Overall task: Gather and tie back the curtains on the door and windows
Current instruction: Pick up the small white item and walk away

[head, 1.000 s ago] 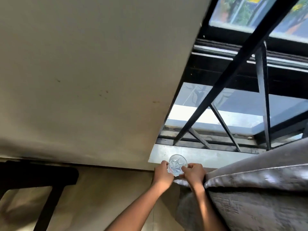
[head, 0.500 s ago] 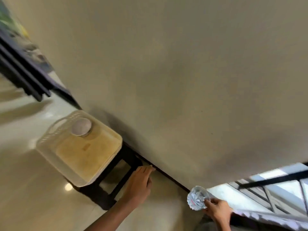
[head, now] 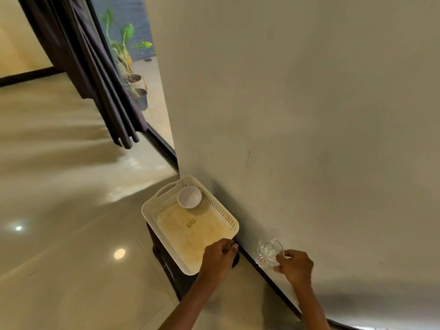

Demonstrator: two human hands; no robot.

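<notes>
A dark curtain [head: 95, 75] hangs in folds at the upper left beside a glass door [head: 133, 67]. My right hand [head: 295, 265] pinches a small cut-glass bowl [head: 270, 252] by its rim, close to the wall. My left hand [head: 220, 257] grips the near corner of a white perforated tray [head: 152, 206], which rests on a dark stool [head: 171, 270]. A small white bowl [head: 189, 197] sits in the tray's far end.
A plain wall [head: 309, 115] fills the right side, with a dark skirting along its foot. The glossy tiled floor [head: 59, 234] spreads to the left. Potted plants [head: 135, 84] stand outside the door.
The view has swung left from the window and grey curtain to the tray. My left hand has left the glass bowl and taken hold of the tray corner. My right hand still holds the bowl.
</notes>
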